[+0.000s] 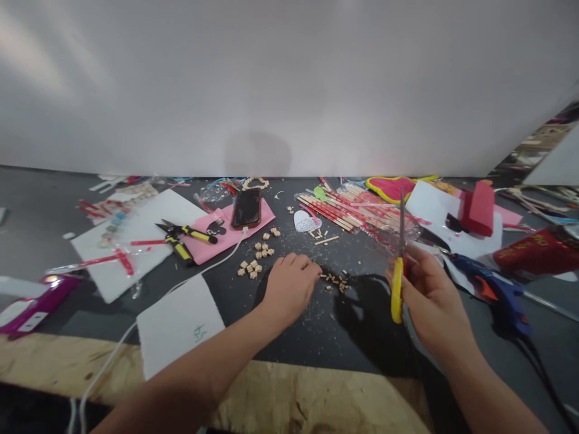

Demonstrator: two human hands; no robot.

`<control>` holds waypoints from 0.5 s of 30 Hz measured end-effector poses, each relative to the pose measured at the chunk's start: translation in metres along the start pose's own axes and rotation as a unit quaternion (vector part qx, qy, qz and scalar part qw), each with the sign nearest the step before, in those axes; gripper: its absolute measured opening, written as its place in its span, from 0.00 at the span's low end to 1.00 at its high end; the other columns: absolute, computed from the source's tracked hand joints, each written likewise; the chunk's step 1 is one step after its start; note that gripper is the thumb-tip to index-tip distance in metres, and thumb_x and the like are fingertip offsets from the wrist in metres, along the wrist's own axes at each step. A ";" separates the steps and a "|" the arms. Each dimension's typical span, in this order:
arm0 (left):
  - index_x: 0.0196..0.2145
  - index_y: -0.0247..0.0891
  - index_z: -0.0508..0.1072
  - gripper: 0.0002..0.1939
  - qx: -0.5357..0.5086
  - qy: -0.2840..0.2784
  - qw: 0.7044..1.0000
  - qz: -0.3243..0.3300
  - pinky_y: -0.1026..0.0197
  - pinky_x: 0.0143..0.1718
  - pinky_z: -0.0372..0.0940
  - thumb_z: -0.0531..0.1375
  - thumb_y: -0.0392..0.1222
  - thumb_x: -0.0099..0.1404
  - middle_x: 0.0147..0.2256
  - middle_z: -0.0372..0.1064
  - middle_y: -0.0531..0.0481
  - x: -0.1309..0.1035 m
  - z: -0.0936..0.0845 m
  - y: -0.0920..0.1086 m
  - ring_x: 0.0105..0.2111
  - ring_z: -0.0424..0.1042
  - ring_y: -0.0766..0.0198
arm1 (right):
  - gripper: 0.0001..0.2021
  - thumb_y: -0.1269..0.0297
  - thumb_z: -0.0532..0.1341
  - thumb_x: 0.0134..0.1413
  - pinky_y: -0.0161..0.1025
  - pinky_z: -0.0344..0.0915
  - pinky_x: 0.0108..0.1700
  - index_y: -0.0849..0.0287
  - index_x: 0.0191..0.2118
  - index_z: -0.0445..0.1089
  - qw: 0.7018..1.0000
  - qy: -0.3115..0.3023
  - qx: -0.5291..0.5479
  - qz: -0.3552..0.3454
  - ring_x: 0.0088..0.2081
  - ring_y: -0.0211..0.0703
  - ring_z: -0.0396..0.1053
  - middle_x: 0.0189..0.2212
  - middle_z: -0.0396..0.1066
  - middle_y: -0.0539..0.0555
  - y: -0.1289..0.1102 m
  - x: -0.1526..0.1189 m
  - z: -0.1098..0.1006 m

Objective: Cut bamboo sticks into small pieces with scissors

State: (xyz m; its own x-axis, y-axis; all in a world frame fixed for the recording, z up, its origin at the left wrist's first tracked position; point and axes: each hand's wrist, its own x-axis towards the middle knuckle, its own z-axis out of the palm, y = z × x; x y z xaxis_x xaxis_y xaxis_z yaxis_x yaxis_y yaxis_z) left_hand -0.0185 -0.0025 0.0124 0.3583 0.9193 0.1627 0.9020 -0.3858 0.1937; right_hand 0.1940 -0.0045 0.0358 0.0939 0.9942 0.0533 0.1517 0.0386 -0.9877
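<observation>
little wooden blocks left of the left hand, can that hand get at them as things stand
Probably yes: the left hand is close beside the little wooden blocks, with nothing visible between, though whether its grip holds something is unclear.

One head-worn camera is looking forward and down from the person's side of the dark, flat-topped bench (280,346), viewing it from above the pale, unpainted wooden strip (271,398) along its near side. It is facing the smooth, light-grey upright panel (289,78), which is filling the upper part of the view. The bare left forearm (217,367) and bare right forearm (493,392) are entering close by, from below, while the view is spanning a wide sweep of the bench.
</observation>
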 end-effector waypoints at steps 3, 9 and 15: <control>0.36 0.41 0.71 0.13 -0.008 0.004 1.000 -0.004 0.58 0.36 0.56 0.47 0.39 0.64 0.32 0.66 0.48 -0.002 0.003 0.002 0.34 0.63 0.61 | 0.24 0.62 0.61 0.44 0.35 0.67 0.34 0.50 0.50 0.58 1.000 -0.003 0.002 -0.003 0.38 0.39 0.68 0.39 0.67 0.53 -0.002 -0.002 0.000; 0.37 0.41 0.71 0.13 -0.035 0.021 0.999 0.004 0.62 0.35 0.58 0.48 0.37 0.62 0.33 0.65 0.48 -0.006 0.007 0.004 0.34 0.65 0.64 | 0.23 0.62 0.60 0.44 0.36 0.67 0.36 0.51 0.50 0.58 1.000 -0.006 -0.004 -0.017 0.38 0.39 0.67 0.38 0.67 0.52 -0.004 -0.002 0.000; 0.35 0.40 0.72 0.13 -0.026 0.019 0.999 0.018 0.60 0.35 0.59 0.48 0.37 0.61 0.31 0.67 0.48 -0.008 0.006 0.005 0.33 0.65 0.62 | 0.23 0.63 0.60 0.44 0.36 0.67 0.36 0.51 0.49 0.59 1.000 -0.013 0.003 -0.016 0.35 0.37 0.67 0.38 0.67 0.51 -0.006 -0.003 0.000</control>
State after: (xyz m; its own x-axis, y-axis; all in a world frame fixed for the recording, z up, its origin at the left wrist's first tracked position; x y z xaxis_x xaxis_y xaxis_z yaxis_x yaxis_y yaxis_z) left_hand -0.0154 -0.0114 0.0059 0.3792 0.9020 0.2062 0.8748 -0.4221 0.2379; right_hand 0.1928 -0.0077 0.0414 0.0630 0.9947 0.0809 0.1487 0.0708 -0.9863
